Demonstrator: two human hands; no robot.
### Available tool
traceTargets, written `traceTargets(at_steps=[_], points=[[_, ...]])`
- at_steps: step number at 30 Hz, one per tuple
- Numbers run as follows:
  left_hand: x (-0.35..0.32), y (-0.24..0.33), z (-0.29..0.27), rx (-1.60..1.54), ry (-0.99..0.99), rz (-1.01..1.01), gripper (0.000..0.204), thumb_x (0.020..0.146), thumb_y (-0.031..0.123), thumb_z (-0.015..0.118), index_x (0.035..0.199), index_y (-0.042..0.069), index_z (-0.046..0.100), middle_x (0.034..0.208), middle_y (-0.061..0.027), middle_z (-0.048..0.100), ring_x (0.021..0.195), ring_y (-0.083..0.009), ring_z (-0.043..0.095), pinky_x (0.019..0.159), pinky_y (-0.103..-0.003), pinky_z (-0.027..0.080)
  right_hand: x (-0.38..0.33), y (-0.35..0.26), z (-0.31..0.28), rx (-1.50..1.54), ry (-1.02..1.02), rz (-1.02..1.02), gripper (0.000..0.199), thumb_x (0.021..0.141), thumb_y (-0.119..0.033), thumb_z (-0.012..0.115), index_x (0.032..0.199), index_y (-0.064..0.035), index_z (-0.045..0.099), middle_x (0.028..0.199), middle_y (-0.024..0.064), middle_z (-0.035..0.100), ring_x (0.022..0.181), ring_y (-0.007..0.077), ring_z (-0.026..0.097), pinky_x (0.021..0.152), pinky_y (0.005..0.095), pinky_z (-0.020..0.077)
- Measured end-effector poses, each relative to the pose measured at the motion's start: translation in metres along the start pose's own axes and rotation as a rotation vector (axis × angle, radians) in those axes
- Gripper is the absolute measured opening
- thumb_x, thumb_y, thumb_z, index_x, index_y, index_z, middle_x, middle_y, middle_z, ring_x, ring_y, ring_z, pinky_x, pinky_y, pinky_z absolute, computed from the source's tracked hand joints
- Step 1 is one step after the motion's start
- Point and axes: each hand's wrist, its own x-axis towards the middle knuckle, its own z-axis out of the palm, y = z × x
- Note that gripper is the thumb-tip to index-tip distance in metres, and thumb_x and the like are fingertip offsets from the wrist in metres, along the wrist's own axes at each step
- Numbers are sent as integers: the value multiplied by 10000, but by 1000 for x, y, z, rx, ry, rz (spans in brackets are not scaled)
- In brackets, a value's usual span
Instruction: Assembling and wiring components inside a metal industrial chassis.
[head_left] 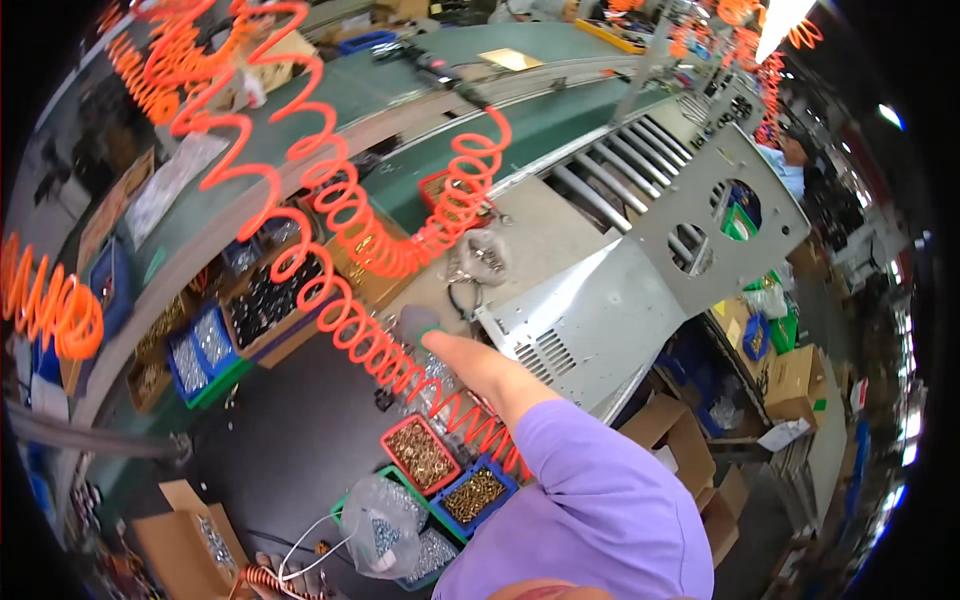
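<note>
My right hand, in a grey glove with a green cuff, reaches out ahead and to the left from a purple sleeve. It is over the near left edge of the grey worktop, beside an orange coiled air hose. Its fingers are smeared and hidden, so I cannot make out a grip. Just past it lies a dark-handled tool, with a clear bag of small parts behind. To its right rests a bent grey sheet-metal panel with slots and round cut-outs. My left hand is outside the picture.
Near my body stand a red bin of brassy screws, a blue bin of screws and a clear bag. More parts bins line the left. Metal rollers lie beyond the worktop. A power screwdriver is on the green conveyor.
</note>
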Motion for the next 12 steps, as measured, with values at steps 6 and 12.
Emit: traceTargets(at_steps=[6, 12], points=[[-33, -104, 40, 655, -250, 594, 318, 949, 206, 459, 1163, -28, 468, 994, -128, 561, 836, -209, 558, 723, -316, 461, -52, 57, -41, 537, 292, -278, 378, 786, -313, 647, 1014, -14, 600, 926, 174, 652, 882, 308, 636, 767, 391, 489], [-121, -191, 98, -78, -529, -746, 413, 893, 379, 562, 1081, 19, 486, 751, -37, 526, 432, -85, 436, 380, -234, 399, -224, 112, -124, 639, 233, -452, 378, 813, -337, 621, 1047, -41, 623, 936, 163, 661, 910, 255, 626, 877, 374, 454]])
